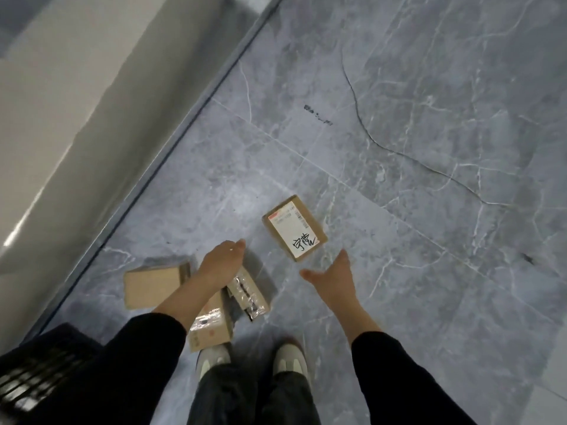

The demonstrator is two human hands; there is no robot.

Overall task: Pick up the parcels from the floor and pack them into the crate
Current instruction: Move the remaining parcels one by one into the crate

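Your shoes [288,360] are planted at the near edge, and the crate [40,372] sits at the near left, its inside out of view. Just ahead of your left foot lie three parcels: the near box [211,329] under your left forearm, the taped box [250,297] just beside it on the right, and the plain box [152,286] to the left. None is packed yet, so this looks like the pick-up step. Your left hand [222,262] hangs above the taped box, fingers out flat, holding nothing. Your right hand [333,277] reaches forward, thumb spread wide, palm empty too. Both point at the labelled box [294,228], which lies flat on the floor [399,148] just beyond your fingertips. Next, I'd say, you bring one hand to each side of it, then swing left to the crate. Far left, the wall [76,102] runs along the tiles.
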